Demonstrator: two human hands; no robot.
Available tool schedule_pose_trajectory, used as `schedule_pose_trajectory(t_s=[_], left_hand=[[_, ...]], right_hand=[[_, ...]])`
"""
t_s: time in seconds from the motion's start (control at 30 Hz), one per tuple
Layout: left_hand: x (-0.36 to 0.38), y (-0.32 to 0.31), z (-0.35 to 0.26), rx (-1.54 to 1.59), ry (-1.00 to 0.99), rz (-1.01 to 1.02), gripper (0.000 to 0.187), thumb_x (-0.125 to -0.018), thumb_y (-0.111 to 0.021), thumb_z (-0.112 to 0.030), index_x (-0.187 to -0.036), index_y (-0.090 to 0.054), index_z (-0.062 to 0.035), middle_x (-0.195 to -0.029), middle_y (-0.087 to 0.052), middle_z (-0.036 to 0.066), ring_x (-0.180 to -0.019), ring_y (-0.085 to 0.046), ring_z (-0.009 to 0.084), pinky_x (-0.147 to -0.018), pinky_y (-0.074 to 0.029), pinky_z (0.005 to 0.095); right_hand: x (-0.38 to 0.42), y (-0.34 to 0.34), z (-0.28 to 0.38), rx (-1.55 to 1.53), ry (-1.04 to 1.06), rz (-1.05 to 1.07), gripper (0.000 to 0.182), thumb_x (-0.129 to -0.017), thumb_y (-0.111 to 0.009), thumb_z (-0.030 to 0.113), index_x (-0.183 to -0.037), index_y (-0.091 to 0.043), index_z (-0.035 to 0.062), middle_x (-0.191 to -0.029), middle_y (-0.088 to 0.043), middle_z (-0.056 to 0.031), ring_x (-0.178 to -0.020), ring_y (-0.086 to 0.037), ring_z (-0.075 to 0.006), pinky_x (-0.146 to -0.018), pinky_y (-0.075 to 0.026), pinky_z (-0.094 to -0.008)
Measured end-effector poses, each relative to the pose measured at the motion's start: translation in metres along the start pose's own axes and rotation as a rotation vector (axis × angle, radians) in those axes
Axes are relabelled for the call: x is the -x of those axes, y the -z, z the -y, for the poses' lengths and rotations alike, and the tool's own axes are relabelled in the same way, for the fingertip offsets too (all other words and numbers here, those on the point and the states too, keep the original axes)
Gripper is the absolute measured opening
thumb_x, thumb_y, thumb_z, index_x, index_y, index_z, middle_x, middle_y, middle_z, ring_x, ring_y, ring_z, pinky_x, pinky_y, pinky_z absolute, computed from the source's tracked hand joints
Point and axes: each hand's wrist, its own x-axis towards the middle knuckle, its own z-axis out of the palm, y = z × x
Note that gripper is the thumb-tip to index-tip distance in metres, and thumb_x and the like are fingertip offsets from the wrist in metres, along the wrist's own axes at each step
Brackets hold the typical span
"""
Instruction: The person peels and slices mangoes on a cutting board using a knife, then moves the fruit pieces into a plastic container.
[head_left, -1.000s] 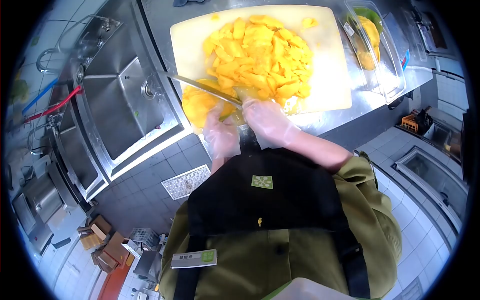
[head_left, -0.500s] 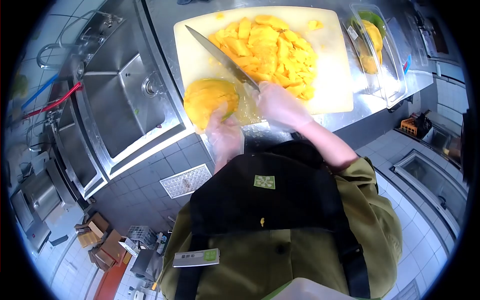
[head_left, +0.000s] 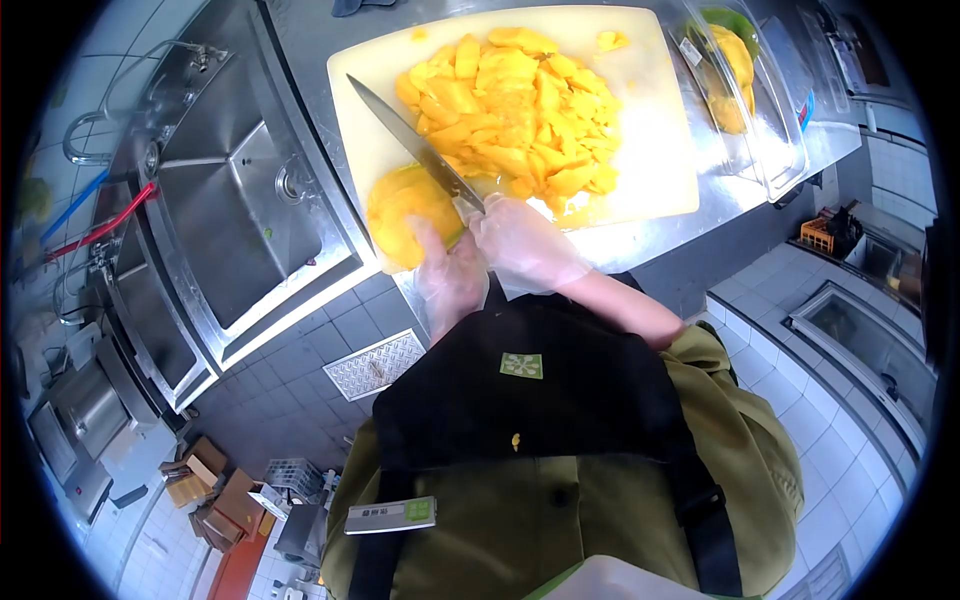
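Observation:
My left hand (head_left: 447, 272), in a clear glove, grips a peeled mango (head_left: 400, 212) at the near left corner of the white cutting board (head_left: 660, 160). In my right hand (head_left: 522, 244), gloved too, is a long knife (head_left: 415, 145); its blade slants up and to the left over the board, just above the mango. A big heap of yellow mango pieces (head_left: 515, 105) covers the middle of the board.
A steel sink (head_left: 235, 215) lies left of the board. A clear plastic tub (head_left: 745, 90) with mango in it stands on the counter to the right. Cardboard boxes (head_left: 205, 490) and a floor drain grate (head_left: 375, 362) are below on the tiled floor.
A second ago the blade lay flat through the mango. It then lifted clear and pointed up left, and now it has come back down close to the mango.

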Motion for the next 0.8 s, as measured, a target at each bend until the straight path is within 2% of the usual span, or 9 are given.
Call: schedule_pose_trajectory(t_s=[0.03, 0.23, 0.27, 0.33, 0.43, 0.53, 0.6, 0.77, 0.8], left_hand=[[-0.003, -0.001, 0.008, 0.294, 0.031, -0.055, 0.06, -0.097, -0.047, -0.05, -0.134, -0.045, -0.0027, -0.123, -0.058, 0.012, -0.109, -0.056, 0.0216, -0.093, -0.044, 0.0331], [-0.022, 0.038, 0.032, -0.117, -0.432, 0.045, 0.06, -0.096, -0.051, -0.043, -0.136, -0.039, 0.0006, -0.128, -0.055, 0.013, -0.114, -0.053, 0.0225, -0.098, -0.042, 0.0323], [-0.028, 0.035, 0.031, -0.09, -0.441, 0.038, 0.06, -0.096, -0.052, -0.042, -0.136, -0.039, 0.0007, -0.128, -0.054, 0.013, -0.114, -0.053, 0.0227, -0.099, -0.041, 0.032], [-0.014, 0.02, 0.019, 0.078, -0.314, 0.008, 0.057, -0.096, -0.052, -0.038, -0.137, -0.039, 0.0006, -0.127, -0.055, 0.013, -0.113, -0.055, 0.023, -0.097, -0.042, 0.0308], [-0.001, 0.002, 0.003, 0.33, -0.137, -0.042, 0.054, -0.097, -0.052, -0.033, -0.137, -0.039, 0.0005, -0.125, -0.057, 0.013, -0.11, -0.056, 0.0236, -0.095, -0.043, 0.029], [-0.019, 0.016, 0.026, 0.552, -0.238, 0.064, 0.057, -0.096, -0.055, -0.034, -0.139, -0.035, -0.0018, -0.134, -0.05, 0.014, -0.121, -0.05, 0.0222, -0.104, -0.04, 0.035], [-0.018, 0.027, 0.025, 0.116, -0.437, 0.051, 0.05, -0.097, -0.054, -0.029, -0.135, -0.039, 0.0003, -0.133, -0.05, 0.014, -0.12, -0.051, 0.0224, -0.103, -0.041, 0.0349], [-0.004, 0.026, -0.042, 0.297, -0.123, 0.179, 0.04, -0.087, -0.059, -0.005, -0.125, -0.05, 0.0017, -0.117, -0.061, 0.012, -0.108, -0.058, 0.0211, -0.092, -0.047, 0.0318], [-0.009, 0.027, -0.051, 0.24, -0.062, 0.199, 0.04, -0.084, -0.06, -0.002, -0.123, -0.052, 0.0015, -0.113, -0.062, 0.012, -0.105, -0.06, 0.0218, -0.091, -0.049, 0.0321]], right_hand=[[-0.001, 0.0, -0.001, -0.044, -0.032, -0.002, 0.025, -0.083, -0.051, 0.011, -0.096, -0.061, -0.008, -0.073, -0.058, -0.0197, -0.072, -0.061, -0.0339, -0.064, -0.05, -0.0423], [0.002, 0.032, -0.001, -0.166, -0.412, -0.002, 0.019, -0.082, -0.052, 0.011, -0.084, -0.06, -0.0067, -0.071, -0.055, -0.02, -0.069, -0.061, -0.0342, -0.064, -0.049, -0.0449], [0.0, 0.033, -0.001, -0.058, -0.237, -0.02, 0.018, -0.082, -0.053, 0.011, -0.082, -0.059, -0.0063, -0.07, -0.055, -0.0198, -0.069, -0.061, -0.034, -0.063, -0.049, -0.0448], [0.012, 0.025, -0.002, 0.146, 0.082, -0.033, 0.017, -0.081, -0.054, 0.011, -0.078, -0.058, -0.0055, -0.068, -0.054, -0.0196, -0.068, -0.061, -0.0337, -0.063, -0.049, -0.0445], [0.01, -0.004, 0.0, -0.027, 0.115, -0.009, 0.015, -0.079, -0.055, 0.009, -0.077, -0.058, -0.0051, -0.066, -0.053, -0.0187, -0.066, -0.06, -0.0325, -0.061, -0.049, -0.0437], [0.008, -0.004, -0.002, -0.17, -0.121, 0.049, 0.027, -0.088, -0.052, 0.019, -0.079, -0.058, -0.0064, -0.074, -0.058, -0.0261, -0.073, -0.061, -0.0391, -0.064, -0.048, -0.0467], [0.009, 0.006, -0.005, -0.207, -0.257, 0.05, 0.033, -0.092, -0.05, 0.024, -0.081, -0.057, -0.0071, -0.077, -0.059, -0.0286, -0.076, -0.061, -0.0418, -0.067, -0.048, -0.0483], [0.01, 0.047, -0.013, -0.241, -0.506, 0.05, 0.039, -0.094, -0.047, 0.029, -0.087, -0.056, -0.0076, -0.074, -0.061, -0.0291, -0.074, -0.062, -0.0447, -0.07, -0.048, -0.0495], [0.011, 0.048, -0.018, -0.181, -0.401, 0.023, 0.04, -0.094, -0.047, 0.031, -0.087, -0.056, -0.0075, -0.072, -0.06, -0.0298, -0.074, -0.062, -0.0443, -0.067, -0.048, -0.0486]])
